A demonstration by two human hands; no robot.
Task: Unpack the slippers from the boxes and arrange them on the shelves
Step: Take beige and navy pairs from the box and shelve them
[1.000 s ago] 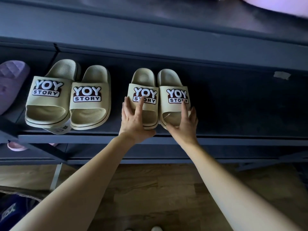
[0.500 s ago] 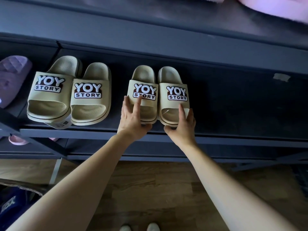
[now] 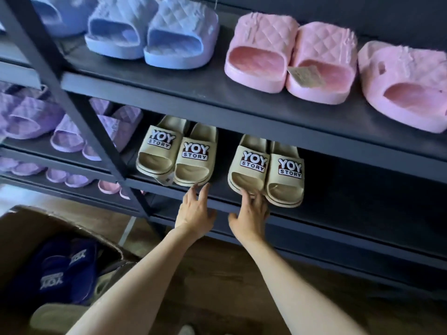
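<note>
Reaching in from six o'clock of the head view, both hands work at the front lip of the middle shelf [image 3: 338, 215]. Two beige "YOY STORY" pairs stand there toes outward, likely so the logos face whoever looks in. The right hand [image 3: 249, 213] has its fingers nearly straight and lightly spread, with the thumb splayed toward nine o'clock. Its fingertips rest on the toe of the nearer slipper of the right beige pair [image 3: 266, 171]. It grips nothing, which reads as a nudge to square that pair with the shelf edge. The left hand [image 3: 194, 209] is likewise straight-fingered and spread, holding nothing. Its tips lie at the toe of the left beige pair [image 3: 176, 155], at ten o'clock from the other hand, and I cannot tell whether they touch the sole. The two pairs sit near each other with a gap between, probably to keep each pair distinct. On the upper shelf [image 3: 183, 90], pink slippers [image 3: 290, 54] sit at one o'clock and blue slippers [image 3: 150, 32] at eleven. Purple slippers [image 3: 72, 131] line the bay at nine o'clock. At seven o'clock a cardboard box [image 3: 29, 228] holds navy slippers [image 3: 65, 269], so unpacking looks unfinished.
</note>
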